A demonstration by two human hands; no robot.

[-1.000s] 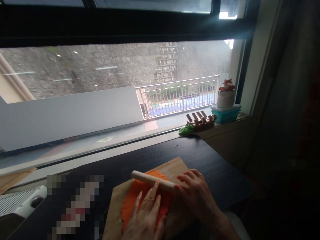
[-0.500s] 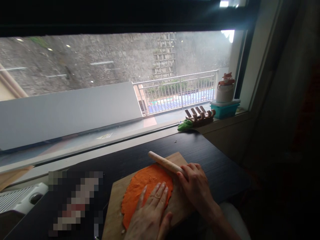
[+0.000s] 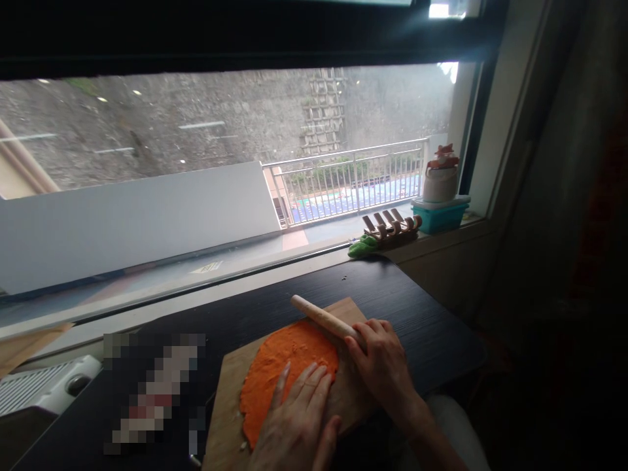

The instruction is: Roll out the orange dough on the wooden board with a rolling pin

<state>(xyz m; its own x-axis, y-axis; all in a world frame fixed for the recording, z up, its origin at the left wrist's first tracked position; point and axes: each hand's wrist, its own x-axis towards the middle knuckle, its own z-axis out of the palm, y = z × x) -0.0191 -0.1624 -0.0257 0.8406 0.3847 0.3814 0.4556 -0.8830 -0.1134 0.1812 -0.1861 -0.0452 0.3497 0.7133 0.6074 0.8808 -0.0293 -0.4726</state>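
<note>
A flat sheet of orange dough [image 3: 279, 353] with an uneven edge lies on a wooden board [image 3: 228, 386]. My left hand [image 3: 299, 418] rests flat on the lower right part of the dough, its fingers stretched and slightly spread. My right hand [image 3: 380, 356] is wrapped round the near end of a pale wooden rolling pin [image 3: 321, 316]. The pin slants up and left over the far right edge of the dough and the board. The palm side of both hands is hidden.
The board sits on a dark table [image 3: 422, 314] beside a window. On the sill are a green cloth [image 3: 363, 246], a brown slatted rack [image 3: 392, 226] and a teal box [image 3: 441, 216] with a pale jar [image 3: 440, 183] on it. A white appliance [image 3: 53, 386] stands far left.
My left hand has slid slightly down and right across the dough. My right hand and the rolling pin stay nearly in place; the camera view has shifted a little.
</note>
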